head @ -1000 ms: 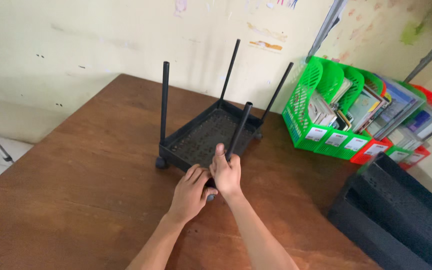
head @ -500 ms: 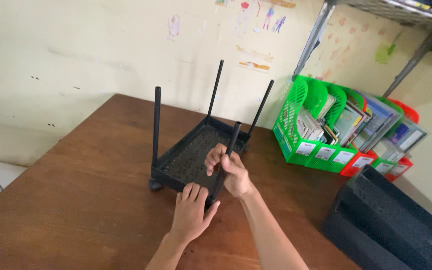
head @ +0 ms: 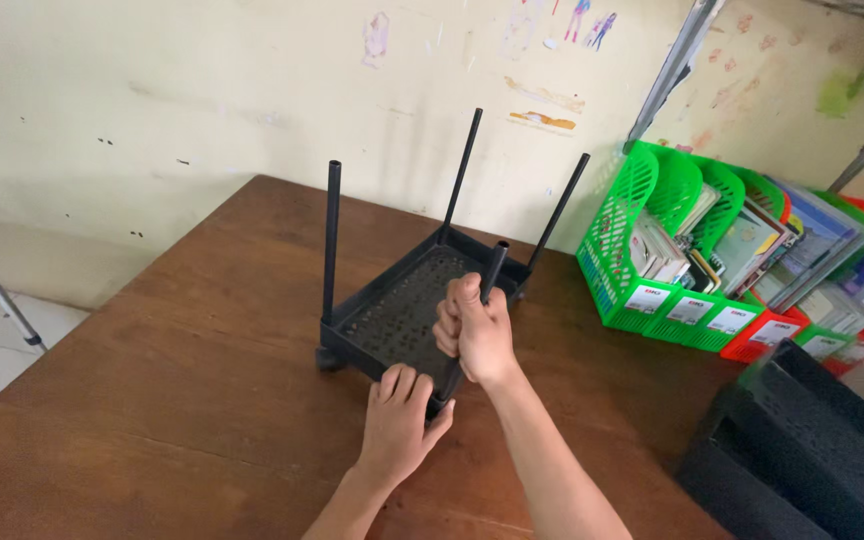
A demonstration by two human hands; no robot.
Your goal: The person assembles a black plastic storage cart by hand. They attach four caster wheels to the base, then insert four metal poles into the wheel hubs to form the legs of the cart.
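Matt black plastic tray (head: 402, 310) with a perforated base and smooth black poles (head: 331, 240). Brown wood counter (head: 172, 400), faint sheen. Glossy green plastic file racks (head: 642, 230) holding paper.

Classroom-like office: green file racks (head: 667, 245) of papers, wooden table (head: 152, 400), scribbled wall (head: 202, 80).
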